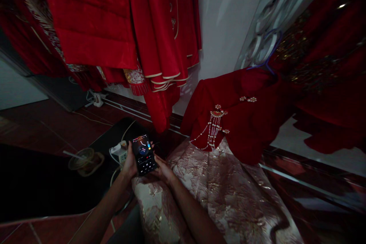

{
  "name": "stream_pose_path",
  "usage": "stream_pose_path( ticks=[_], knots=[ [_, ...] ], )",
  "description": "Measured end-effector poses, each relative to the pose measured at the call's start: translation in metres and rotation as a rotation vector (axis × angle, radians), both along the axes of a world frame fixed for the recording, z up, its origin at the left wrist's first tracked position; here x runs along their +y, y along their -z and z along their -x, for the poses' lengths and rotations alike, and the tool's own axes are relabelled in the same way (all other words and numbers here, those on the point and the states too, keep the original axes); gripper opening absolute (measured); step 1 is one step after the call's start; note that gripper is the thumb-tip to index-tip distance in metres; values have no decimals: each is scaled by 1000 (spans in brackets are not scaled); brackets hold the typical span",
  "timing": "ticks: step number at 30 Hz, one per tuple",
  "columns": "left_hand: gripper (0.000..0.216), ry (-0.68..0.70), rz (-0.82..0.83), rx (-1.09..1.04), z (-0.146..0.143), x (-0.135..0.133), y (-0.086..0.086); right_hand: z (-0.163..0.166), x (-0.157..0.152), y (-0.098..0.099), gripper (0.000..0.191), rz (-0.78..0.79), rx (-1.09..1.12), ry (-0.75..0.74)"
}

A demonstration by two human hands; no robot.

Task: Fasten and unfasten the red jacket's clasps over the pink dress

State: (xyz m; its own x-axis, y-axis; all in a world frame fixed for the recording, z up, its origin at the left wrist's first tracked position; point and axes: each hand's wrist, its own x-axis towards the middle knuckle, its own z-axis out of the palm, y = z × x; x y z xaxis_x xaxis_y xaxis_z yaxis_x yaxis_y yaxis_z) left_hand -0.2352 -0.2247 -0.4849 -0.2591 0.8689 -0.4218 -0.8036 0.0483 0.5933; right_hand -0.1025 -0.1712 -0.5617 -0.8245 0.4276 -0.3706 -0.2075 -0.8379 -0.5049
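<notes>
A smartphone (145, 155) with a lit, dark music-player screen is held upright between my two hands. My left hand (130, 163) grips its left edge, and my right hand (163, 169) grips its lower right edge; some fingers are hidden behind it. Under my forearms, over my lap, lies a pale pink-gold brocade skirt (217, 190). Just beyond it hangs a dark red jacket (243, 122) with a beaded tassel ornament (215, 126) on its front. A white power strip (122, 154) with a plug and cord sits close to my left hand.
Bright red garments (97, 19) hang at the upper left. A purple hanger (267, 63) holds the jacket by the wall. On a black surface (34, 183) at left stands a plastic bowl (82, 162) with a utensil. Cords (97, 101) lie on the tiled floor.
</notes>
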Motion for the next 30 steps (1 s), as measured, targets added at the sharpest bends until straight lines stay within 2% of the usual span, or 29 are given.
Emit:
stream_pose_path(
  ticks=[6,9,15,24,30],
  knots=[
    [80,-17,22,17,-4,4,2,5,-3,1,56,-200,-145,71],
    [75,-23,42,33,-7,6,7,7,-6,3,67,-308,-157,120],
    [72,-30,19,33,-4,4,17,10,-7,20,83,-510,-161,100],
    [75,-68,37,17,-1,3,21,11,-7,25,83,-552,-139,89],
    [73,-113,16,-7,2,5,28,11,-5,21,64,-450,-178,87]
  ],
)
